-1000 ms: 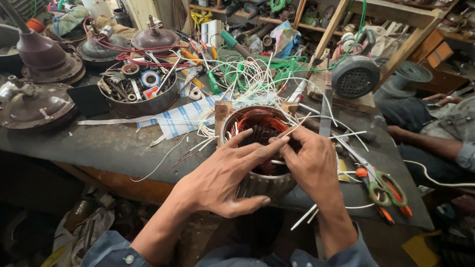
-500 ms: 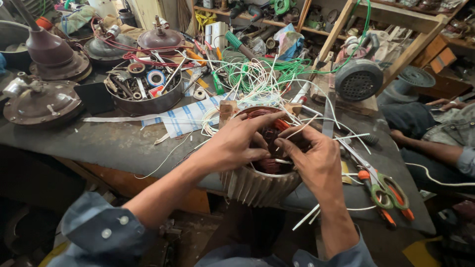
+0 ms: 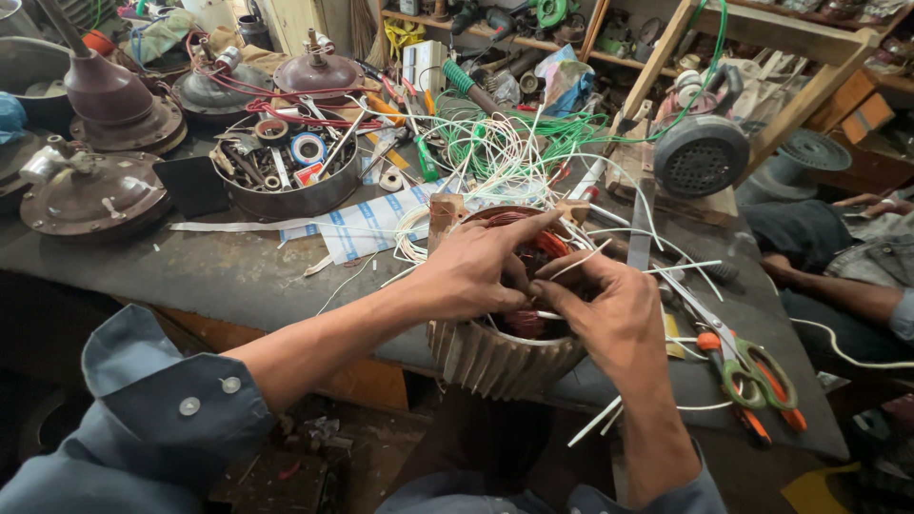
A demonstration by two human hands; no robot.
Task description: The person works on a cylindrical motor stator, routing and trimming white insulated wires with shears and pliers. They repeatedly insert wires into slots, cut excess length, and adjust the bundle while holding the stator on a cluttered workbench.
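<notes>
A ribbed grey motor stator (image 3: 500, 357) with reddish copper windings rests at the near edge of the dark workbench (image 3: 171, 271). My left hand (image 3: 471, 271) lies across its top rim, index finger stretched over the windings. My right hand (image 3: 614, 319) is at the right rim, its fingertips pinching a thin white insulation strip (image 3: 579, 262) over the coils. Several white strips and wires stick out around the stator.
A tangle of white and green wires (image 3: 505, 143) lies behind the stator. Orange-handled scissors (image 3: 747, 366) sit to the right. A metal bowl of small parts (image 3: 286, 171) and brown fan motor covers (image 3: 90, 195) stand at the left. Another person's arm (image 3: 838, 290) rests at far right.
The stator has tipped toward me and my left forearm has swung in from the left. Both hands stay on the windings, the fingers shifted toward the right rim.
</notes>
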